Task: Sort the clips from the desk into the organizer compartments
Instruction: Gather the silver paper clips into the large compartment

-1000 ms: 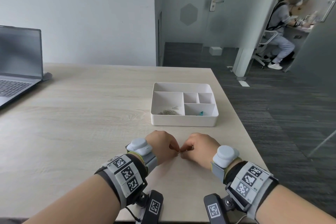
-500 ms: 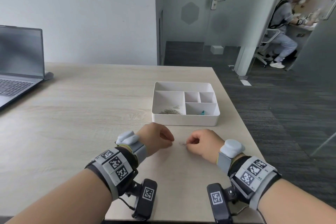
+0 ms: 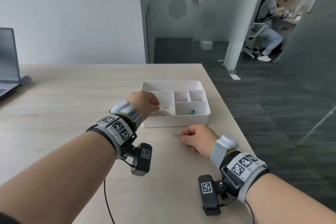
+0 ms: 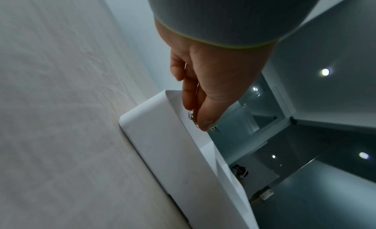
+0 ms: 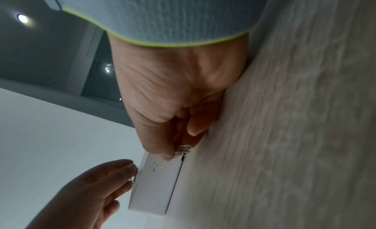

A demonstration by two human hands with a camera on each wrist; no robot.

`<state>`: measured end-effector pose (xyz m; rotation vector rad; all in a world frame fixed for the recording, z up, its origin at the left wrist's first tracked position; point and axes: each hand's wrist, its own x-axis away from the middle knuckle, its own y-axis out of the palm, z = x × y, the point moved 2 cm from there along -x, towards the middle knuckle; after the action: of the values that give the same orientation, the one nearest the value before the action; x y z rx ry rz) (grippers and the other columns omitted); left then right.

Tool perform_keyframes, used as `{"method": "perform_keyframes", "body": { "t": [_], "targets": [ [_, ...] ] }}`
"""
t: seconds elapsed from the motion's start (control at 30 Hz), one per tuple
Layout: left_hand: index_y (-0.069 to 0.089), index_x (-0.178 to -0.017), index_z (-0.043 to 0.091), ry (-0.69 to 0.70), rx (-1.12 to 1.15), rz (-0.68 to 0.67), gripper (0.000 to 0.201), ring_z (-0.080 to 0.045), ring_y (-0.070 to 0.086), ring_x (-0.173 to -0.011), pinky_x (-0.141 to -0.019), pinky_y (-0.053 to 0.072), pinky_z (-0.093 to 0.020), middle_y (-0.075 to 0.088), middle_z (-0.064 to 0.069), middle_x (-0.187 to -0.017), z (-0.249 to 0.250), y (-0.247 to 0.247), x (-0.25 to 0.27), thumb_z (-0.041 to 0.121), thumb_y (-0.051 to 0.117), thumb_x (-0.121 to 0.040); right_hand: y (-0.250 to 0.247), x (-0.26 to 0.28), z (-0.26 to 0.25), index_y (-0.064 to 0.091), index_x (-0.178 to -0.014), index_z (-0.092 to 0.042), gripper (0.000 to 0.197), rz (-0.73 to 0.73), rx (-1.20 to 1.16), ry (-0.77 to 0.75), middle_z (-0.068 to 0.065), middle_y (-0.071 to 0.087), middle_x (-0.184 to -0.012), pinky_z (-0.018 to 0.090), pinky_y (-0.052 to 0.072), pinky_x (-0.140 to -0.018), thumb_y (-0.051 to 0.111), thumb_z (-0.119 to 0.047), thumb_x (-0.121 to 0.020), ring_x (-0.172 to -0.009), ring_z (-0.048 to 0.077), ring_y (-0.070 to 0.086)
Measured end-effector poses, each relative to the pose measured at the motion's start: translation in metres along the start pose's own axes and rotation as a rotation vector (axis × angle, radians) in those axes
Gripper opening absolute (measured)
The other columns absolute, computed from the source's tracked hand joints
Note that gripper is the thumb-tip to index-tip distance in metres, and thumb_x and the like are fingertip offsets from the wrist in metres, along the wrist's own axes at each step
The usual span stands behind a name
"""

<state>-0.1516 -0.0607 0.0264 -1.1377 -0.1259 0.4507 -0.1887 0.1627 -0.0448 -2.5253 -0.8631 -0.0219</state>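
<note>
The white organizer (image 3: 172,83) stands near the desk's right edge. A pile of silver paper clips (image 3: 162,112) lies in its large left compartment, and a teal clip (image 3: 192,112) in the front right one. My left hand (image 3: 157,104) hovers over the left compartment, pinching a few paper clips (image 4: 192,116) between thumb and fingers above the organizer wall (image 4: 162,144). My right hand (image 3: 181,137) rests on the desk in front of the organizer and pinches silver paper clips (image 5: 183,149). One clip (image 3: 175,135) sticks out from its fingers; another (image 3: 186,145) lies under the hand.
An open laptop (image 3: 7,63) sits at the far left of the desk. The desk's right edge (image 3: 227,111) runs close to the organizer. A person (image 3: 269,14) sits at another desk far back right. A cable (image 3: 107,203) hangs from my left wrist.
My left hand has left the spot beside the right hand and moved forward, over the organizer's left compartment. The right hand has stayed on the desk, still pinching clips.
</note>
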Motion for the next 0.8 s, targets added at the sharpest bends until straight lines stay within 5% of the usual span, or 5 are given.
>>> {"method": "perform_keyframes", "body": {
  "t": [0.17,0.27,0.57,0.8],
  "targets": [
    [0.073,-0.084,0.036,0.013,-0.078,-0.063,0.009,-0.008,0.065,-0.072,-0.059,0.051,-0.024,0.072,0.014,-0.082,-0.002,0.012,-0.010,0.037,0.064,-0.086,-0.001,0.002,0.003,0.070,-0.079,-0.021,0.004,0.012,0.000,-0.015,-0.003,0.063,-0.063,0.016,0.040,-0.045,0.073,-0.021,-0.082,-0.040,0.004,0.048],
    [0.074,-0.087,0.033,0.034,-0.038,-0.050,0.012,-0.010,0.066,-0.078,-0.071,0.056,-0.029,0.073,0.014,-0.084,-0.005,0.014,-0.003,0.033,0.062,-0.088,-0.001,0.004,0.006,0.071,-0.077,-0.021,0.005,0.025,-0.015,-0.027,-0.002,0.063,-0.061,0.021,0.040,-0.048,0.074,-0.021,-0.082,-0.043,0.008,0.047],
    [0.075,-0.090,0.028,-0.158,0.552,0.167,0.008,-0.008,0.063,-0.078,-0.068,0.048,-0.026,0.071,0.011,-0.091,-0.036,0.013,0.044,0.027,0.069,-0.085,-0.001,-0.027,-0.037,0.073,-0.075,-0.017,0.008,0.184,-0.042,-0.200,-0.004,0.070,-0.070,0.022,0.048,-0.066,0.074,-0.020,-0.082,-0.062,0.008,0.057],
    [0.072,-0.088,0.028,-0.336,0.814,0.151,0.006,-0.014,0.060,-0.081,-0.082,0.053,-0.041,0.072,0.000,-0.093,-0.047,0.020,0.064,0.025,0.069,-0.084,0.008,-0.075,-0.066,0.070,-0.076,-0.031,0.010,0.213,0.375,-0.214,-0.011,0.071,-0.074,0.030,0.056,-0.074,0.064,-0.038,-0.080,-0.076,0.015,0.068]
  ]
}}
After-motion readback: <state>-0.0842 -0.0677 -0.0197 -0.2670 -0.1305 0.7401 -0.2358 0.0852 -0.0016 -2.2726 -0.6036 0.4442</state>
